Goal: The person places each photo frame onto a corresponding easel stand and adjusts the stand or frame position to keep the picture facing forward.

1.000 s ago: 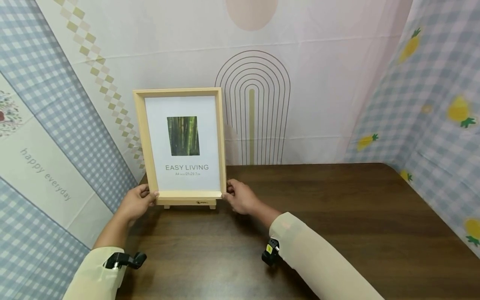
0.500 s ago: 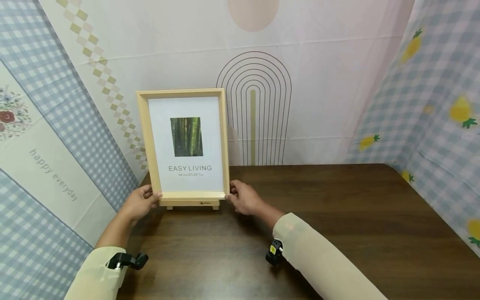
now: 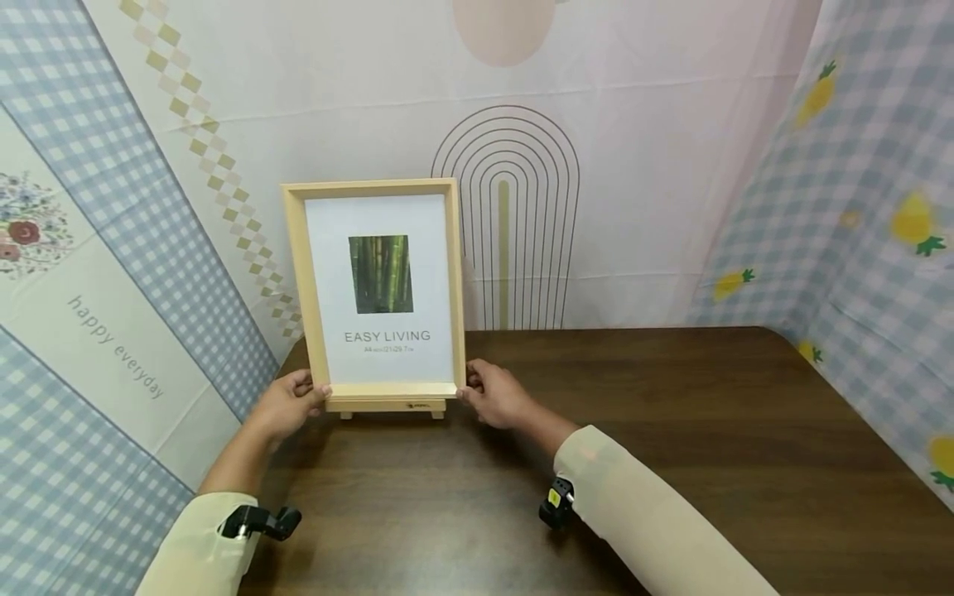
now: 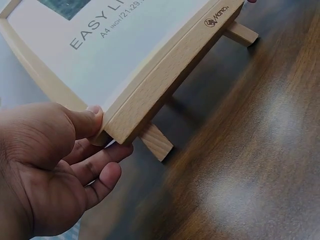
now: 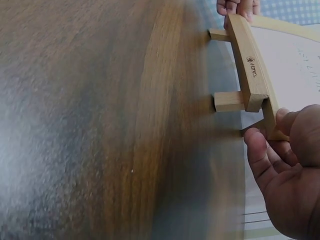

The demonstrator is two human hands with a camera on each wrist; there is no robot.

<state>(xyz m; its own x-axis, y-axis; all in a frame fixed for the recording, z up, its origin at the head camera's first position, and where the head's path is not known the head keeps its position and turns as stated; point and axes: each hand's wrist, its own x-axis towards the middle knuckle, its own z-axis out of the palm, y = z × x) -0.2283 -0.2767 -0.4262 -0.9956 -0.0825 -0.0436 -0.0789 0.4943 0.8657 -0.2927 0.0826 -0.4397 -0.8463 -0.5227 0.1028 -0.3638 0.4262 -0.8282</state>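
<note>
A light wooden picture frame (image 3: 305, 285) stands upright, leaning slightly back, on a small wooden tabletop easel (image 3: 386, 406). Inside it is a white print (image 3: 380, 290) with a bamboo photo and the words EASY LIVING. My left hand (image 3: 286, 406) pinches the frame's lower left corner, thumb (image 4: 90, 119) on the front face and fingers behind. At the lower right corner, my right hand (image 3: 498, 396) pinches the frame the same way. The easel's ledge (image 4: 165, 85) and short feet (image 4: 156, 141) show below the frame; its back is hidden.
The dark wood table (image 3: 633, 414) runs wide to the right of the frame. A printed cloth (image 3: 641, 182) hangs behind it, with checked cloths (image 3: 179, 257) at both sides. A black wrist mount (image 3: 261, 521) sits on each sleeve.
Frame and easel have shifted a little to the right, with both hands moving along and keeping their grip on the lower corners. The head view has also shifted slightly.
</note>
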